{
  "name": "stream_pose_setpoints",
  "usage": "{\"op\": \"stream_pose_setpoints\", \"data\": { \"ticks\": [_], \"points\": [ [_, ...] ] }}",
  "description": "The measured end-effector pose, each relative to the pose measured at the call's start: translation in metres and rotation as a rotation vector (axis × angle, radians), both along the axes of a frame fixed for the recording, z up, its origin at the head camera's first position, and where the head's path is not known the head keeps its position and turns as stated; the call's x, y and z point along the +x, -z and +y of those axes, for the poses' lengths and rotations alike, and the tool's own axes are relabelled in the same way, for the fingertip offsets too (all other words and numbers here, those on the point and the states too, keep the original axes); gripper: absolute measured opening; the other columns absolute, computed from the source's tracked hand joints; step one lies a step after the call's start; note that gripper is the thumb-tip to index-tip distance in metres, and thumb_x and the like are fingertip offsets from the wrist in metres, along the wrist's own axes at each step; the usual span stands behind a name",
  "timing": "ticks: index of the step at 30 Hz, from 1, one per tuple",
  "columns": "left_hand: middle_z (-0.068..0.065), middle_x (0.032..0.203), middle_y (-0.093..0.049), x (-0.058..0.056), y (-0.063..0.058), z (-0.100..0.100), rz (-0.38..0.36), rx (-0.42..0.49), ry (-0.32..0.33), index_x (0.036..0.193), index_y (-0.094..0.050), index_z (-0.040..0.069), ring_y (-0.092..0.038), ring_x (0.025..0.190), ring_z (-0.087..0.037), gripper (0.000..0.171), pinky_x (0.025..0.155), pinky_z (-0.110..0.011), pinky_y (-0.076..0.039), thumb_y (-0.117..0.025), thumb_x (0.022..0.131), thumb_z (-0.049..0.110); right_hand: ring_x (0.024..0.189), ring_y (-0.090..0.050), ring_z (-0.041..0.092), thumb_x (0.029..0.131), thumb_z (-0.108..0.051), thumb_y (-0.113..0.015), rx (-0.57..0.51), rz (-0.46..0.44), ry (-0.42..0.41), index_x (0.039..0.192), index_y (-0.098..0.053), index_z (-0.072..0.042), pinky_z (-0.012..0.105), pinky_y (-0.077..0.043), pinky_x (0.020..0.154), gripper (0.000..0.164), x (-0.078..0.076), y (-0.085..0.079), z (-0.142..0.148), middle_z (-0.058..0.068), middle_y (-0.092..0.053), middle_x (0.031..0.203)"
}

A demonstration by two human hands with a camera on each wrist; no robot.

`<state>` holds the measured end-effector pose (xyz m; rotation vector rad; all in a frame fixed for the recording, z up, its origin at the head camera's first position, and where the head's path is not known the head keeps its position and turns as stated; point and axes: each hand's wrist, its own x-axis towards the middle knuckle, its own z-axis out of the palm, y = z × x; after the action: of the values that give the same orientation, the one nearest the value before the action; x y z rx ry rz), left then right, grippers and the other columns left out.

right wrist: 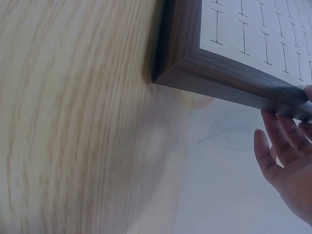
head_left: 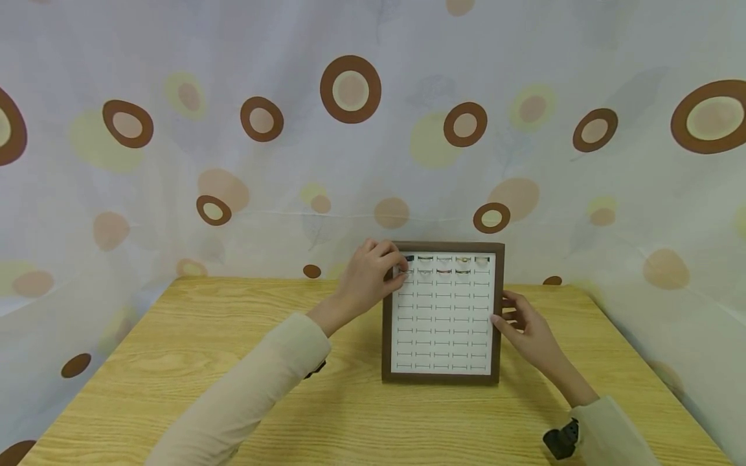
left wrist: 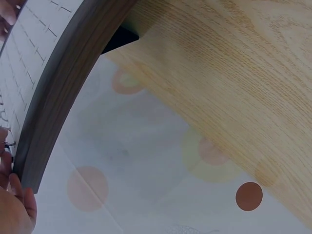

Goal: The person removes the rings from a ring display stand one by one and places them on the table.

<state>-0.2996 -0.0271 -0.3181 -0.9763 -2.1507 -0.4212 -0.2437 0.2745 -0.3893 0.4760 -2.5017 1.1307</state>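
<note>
A brown-framed ring display board (head_left: 441,336) with a white slotted face stands propped up on the table. Several rings (head_left: 444,272) sit in its top two rows of slots. At the upper left corner, my left hand (head_left: 368,275) pinches a small ring (left wrist: 9,144) between thumb and forefinger, at the first slot of the second row. The fingers partly cover that ring. My right hand (head_left: 527,330) holds the board's right side, thumb on the front edge and fingers along the side of the frame (right wrist: 234,80).
The board stands on a light wood-grain table (head_left: 233,362). Behind the table and at both sides hangs a pale curtain (head_left: 373,168) with brown and yellow circles. A dark support (left wrist: 120,40) shows behind the board in the left wrist view.
</note>
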Motion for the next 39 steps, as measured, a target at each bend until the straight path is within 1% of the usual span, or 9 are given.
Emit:
{"op": "stream_pose_setpoints", "data": {
  "ticks": [10, 15, 22, 29, 35, 39],
  "points": [
    [0.003, 0.090, -0.058, -0.001, -0.001, -0.002, -0.018, -0.018, 0.031, 0.083, -0.063, 0.018, -0.045, 0.076, -0.016, 0.007, 0.072, -0.029, -0.037, -0.067, 0.081, 0.023, 0.094, -0.048, -0.004, 0.089, -0.011, -0.057, -0.004, -0.010, 0.004, 0.132, -0.038, 0.003, 0.015, -0.045, 0.074, 0.048, -0.001, 0.001, 0.001, 0.019, -0.056, 0.113],
    [0.003, 0.090, -0.058, -0.002, -0.002, -0.004, -0.020, -0.015, 0.058, 0.083, -0.063, 0.017, -0.045, 0.076, -0.016, 0.006, 0.072, -0.029, -0.038, -0.068, 0.081, 0.021, 0.094, -0.048, -0.004, 0.089, -0.011, -0.057, 0.006, -0.008, 0.010, 0.132, -0.038, 0.003, 0.015, -0.045, 0.074, 0.049, -0.001, 0.000, 0.001, 0.019, -0.056, 0.113],
    [0.003, 0.091, -0.060, -0.002, -0.003, -0.006, -0.043, -0.013, 0.079, 0.083, -0.063, 0.017, -0.044, 0.076, -0.016, 0.007, 0.072, -0.029, -0.037, -0.068, 0.081, 0.022, 0.095, -0.051, 0.002, 0.089, -0.012, -0.058, 0.009, -0.005, 0.014, 0.132, -0.039, 0.003, 0.016, -0.046, 0.074, 0.049, 0.000, 0.000, 0.001, 0.019, -0.057, 0.113],
    [0.004, 0.093, -0.061, -0.002, -0.007, -0.009, -0.072, 0.012, 0.133, 0.085, -0.063, 0.016, -0.047, 0.078, -0.016, 0.008, 0.073, -0.029, -0.039, -0.068, 0.080, 0.020, 0.094, -0.049, -0.001, 0.089, -0.011, -0.058, 0.021, 0.004, 0.015, 0.131, -0.039, 0.004, 0.017, -0.046, 0.074, 0.049, 0.000, 0.000, 0.001, 0.019, -0.057, 0.113],
    [0.004, 0.089, -0.061, 0.000, -0.007, -0.015, -0.066, 0.017, 0.145, 0.082, -0.063, 0.016, -0.050, 0.082, -0.015, 0.009, 0.076, -0.029, -0.041, -0.070, 0.078, 0.019, 0.093, -0.051, 0.000, 0.088, -0.009, -0.058, 0.018, 0.015, 0.010, 0.131, -0.040, 0.004, 0.016, -0.046, 0.073, 0.049, -0.002, 0.002, 0.001, 0.019, -0.057, 0.112],
    [0.004, 0.087, -0.060, 0.002, -0.005, -0.023, -0.050, 0.015, 0.147, 0.080, -0.063, 0.016, -0.052, 0.084, -0.015, 0.010, 0.079, -0.030, -0.042, -0.072, 0.077, 0.018, 0.093, -0.049, -0.003, 0.088, -0.009, -0.059, 0.017, 0.020, 0.007, 0.131, -0.040, 0.004, 0.017, -0.047, 0.073, 0.049, -0.001, 0.002, 0.001, 0.020, -0.057, 0.112]
  ]
}}
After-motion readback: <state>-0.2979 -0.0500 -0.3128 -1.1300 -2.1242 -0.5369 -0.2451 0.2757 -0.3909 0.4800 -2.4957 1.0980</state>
